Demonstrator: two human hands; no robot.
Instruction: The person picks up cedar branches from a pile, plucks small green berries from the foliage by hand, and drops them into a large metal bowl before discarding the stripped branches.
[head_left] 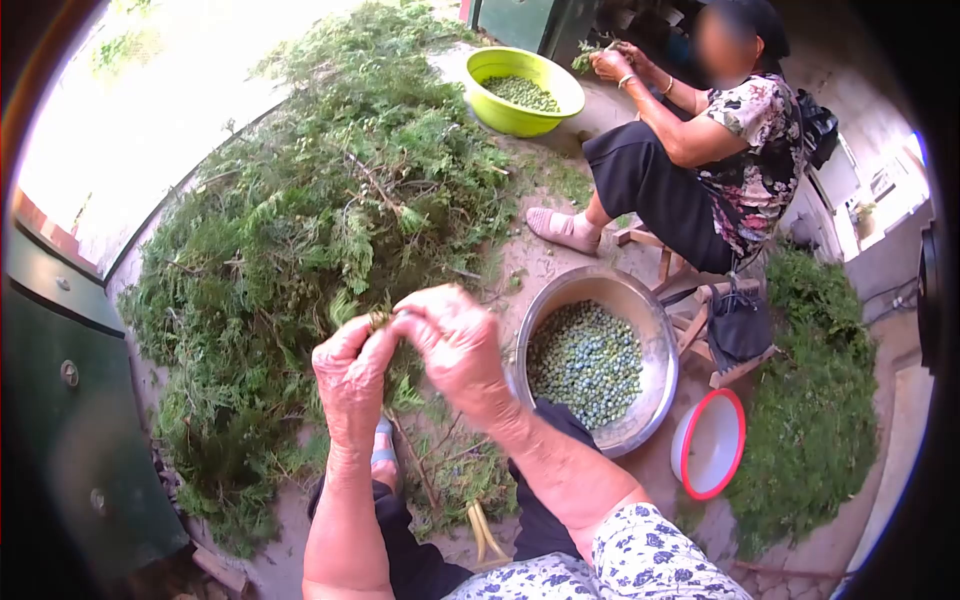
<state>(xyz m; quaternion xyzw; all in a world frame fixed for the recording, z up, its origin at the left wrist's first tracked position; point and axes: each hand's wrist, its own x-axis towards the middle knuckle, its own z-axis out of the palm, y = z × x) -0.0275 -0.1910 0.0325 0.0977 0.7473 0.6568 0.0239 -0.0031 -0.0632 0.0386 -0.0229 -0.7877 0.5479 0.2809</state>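
Observation:
Both my hands meet at the centre of the view, over the edge of a large heap of green branches (pixel 300 230). My left hand (pixel 350 360) pinches a small green sprig (pixel 379 318) between thumb and fingers. My right hand (pixel 455 345) touches it at the fingertips, its fingers closed; what it grips is hidden. Right of my hands stands a metal basin (pixel 655 385) holding many small green, round cones or berries (pixel 590 360).
A seated person (pixel 690 150) at the upper right holds a sprig. Near them is a yellow-green basin (pixel 525 120) of green pieces. A red-rimmed white bowl (pixel 712 445), a wooden stool (pixel 690 325) and another green pile (pixel 810 420) lie right. Green doors (pixel 75 400) stand left.

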